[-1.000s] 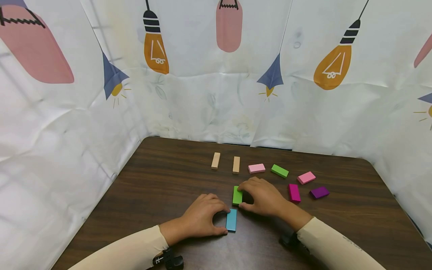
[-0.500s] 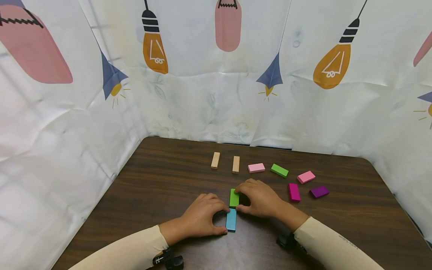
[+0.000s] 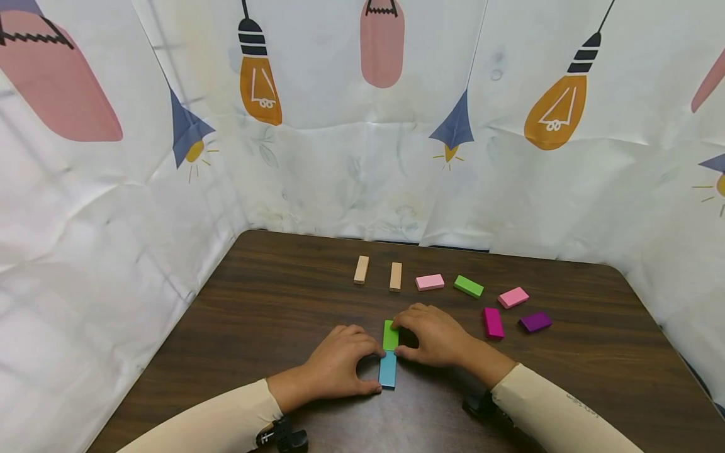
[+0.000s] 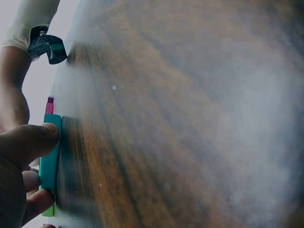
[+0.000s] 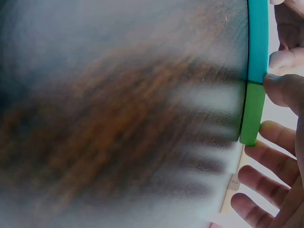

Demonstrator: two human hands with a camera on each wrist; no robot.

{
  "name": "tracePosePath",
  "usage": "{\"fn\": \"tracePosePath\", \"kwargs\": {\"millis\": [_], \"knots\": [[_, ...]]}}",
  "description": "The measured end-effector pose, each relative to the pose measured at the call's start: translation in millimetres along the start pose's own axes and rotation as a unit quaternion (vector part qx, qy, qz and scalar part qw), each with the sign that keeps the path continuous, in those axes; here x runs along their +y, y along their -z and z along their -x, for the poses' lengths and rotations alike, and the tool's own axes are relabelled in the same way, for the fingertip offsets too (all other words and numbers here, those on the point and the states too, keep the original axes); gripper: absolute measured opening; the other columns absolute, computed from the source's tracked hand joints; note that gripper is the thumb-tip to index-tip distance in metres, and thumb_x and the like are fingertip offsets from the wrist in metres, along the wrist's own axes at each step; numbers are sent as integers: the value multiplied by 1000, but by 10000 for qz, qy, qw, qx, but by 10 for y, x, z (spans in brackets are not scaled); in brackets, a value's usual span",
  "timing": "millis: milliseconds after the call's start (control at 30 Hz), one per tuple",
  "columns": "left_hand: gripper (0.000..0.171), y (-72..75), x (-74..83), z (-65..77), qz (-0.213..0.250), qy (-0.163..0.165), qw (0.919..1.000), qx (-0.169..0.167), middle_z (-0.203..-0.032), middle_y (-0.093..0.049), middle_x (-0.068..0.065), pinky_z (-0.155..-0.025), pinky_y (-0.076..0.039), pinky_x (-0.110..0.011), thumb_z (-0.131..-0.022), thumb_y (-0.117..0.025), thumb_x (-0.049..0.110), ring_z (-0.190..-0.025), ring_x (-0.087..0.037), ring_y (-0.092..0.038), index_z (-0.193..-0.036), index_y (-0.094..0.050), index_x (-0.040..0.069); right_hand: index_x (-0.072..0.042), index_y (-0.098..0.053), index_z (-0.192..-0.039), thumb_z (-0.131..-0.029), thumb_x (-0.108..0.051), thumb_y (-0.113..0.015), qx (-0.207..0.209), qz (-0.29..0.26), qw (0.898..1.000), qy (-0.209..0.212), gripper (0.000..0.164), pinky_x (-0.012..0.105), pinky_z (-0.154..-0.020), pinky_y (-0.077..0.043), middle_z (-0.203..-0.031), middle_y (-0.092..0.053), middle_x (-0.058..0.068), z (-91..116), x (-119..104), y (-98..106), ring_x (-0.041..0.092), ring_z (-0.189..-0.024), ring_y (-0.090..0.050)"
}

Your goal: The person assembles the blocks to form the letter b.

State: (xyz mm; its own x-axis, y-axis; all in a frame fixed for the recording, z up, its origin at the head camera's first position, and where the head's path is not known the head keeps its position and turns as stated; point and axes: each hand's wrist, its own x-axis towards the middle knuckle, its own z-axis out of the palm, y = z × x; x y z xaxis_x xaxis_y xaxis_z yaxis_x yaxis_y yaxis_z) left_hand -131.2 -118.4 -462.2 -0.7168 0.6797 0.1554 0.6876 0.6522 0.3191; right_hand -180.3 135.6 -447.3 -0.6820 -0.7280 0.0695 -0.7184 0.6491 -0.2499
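A blue wooden block (image 3: pixel 387 371) lies flat near the middle of the table, lengthwise away from me. Against its far end sits a green block (image 3: pixel 389 340), with no gap showing in the head view. My left hand (image 3: pixel 338 360) holds the blue block from the left, thumb at the near end and fingers at the far end. My right hand (image 3: pixel 435 335) grips the green block from the right between thumb and fingers. In the right wrist view the blue block (image 5: pixel 258 40) meets the green block (image 5: pixel 252 114) end to end, and the right thumb touches near the seam.
Behind the hands lie two plain wooden blocks (image 3: pixel 361 270), a light pink block (image 3: pixel 430 282) and another green block (image 3: pixel 469 286). Farther right are a pink block (image 3: pixel 513 297), a magenta block (image 3: pixel 493 323) and a purple block (image 3: pixel 535 323). A printed curtain (image 3: pixel 340 182) borders the table (image 3: pixel 272 289).
The right hand has slid the green block nearer and slightly left, closing the gap to the blue block. The left hand and the blue block have stayed in place.
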Motion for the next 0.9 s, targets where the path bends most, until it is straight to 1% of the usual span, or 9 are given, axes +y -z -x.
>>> {"fn": "tracePosePath", "kwargs": {"millis": [133,433,567,733,900], "knots": [[48,2,8,4,-37,18,10000,-16,-118,-67,14,-101,-43,-44,-82,-81,56,-115,-12,-56,-118,-73,26,-19,-69,-125,-92,-44,-74,-81,-18,10000,-5,42,46,-105,-44,-128,-66,-4,-2,1,-1,18,-124,-55],[47,5,23,7,-72,4,10000,10,-118,-64,13,-103,-42,-45,-82,-81,55,-117,-12,-55,-117,-73,25,-19,-69,-126,-93,-44,-73,-96,-37,9999,17,43,46,-104,-45,-129,-66,-4,3,1,-2,18,-124,-55],[48,6,26,12,-82,-69,9999,59,-126,-62,10,-104,-41,-44,-82,-82,54,-120,-13,-55,-119,-73,24,-19,-69,-127,-93,-45,-73,-102,-45,9999,10,43,46,-104,-45,-129,-66,-4,5,4,-5,18,-124,-55],[49,15,24,6,-259,-192,9995,33,-141,-58,9,-105,-40,-44,-83,-81,54,-126,-14,-53,-121,-73,24,-20,-69,-127,-93,-45,-73,-87,-67,9999,21,42,47,-105,-44,-130,-65,-4,14,0,-2,18,-125,-54],[49,28,27,-11,-392,-267,9989,-23,-141,-58,12,-105,-40,-44,-84,-79,55,-123,-13,-54,-121,-73,24,-20,-69,-127,-93,-45,-73,-92,-58,9999,9,43,47,-105,-44,-130,-65,-4,13,-1,5,18,-125,-55]]}}
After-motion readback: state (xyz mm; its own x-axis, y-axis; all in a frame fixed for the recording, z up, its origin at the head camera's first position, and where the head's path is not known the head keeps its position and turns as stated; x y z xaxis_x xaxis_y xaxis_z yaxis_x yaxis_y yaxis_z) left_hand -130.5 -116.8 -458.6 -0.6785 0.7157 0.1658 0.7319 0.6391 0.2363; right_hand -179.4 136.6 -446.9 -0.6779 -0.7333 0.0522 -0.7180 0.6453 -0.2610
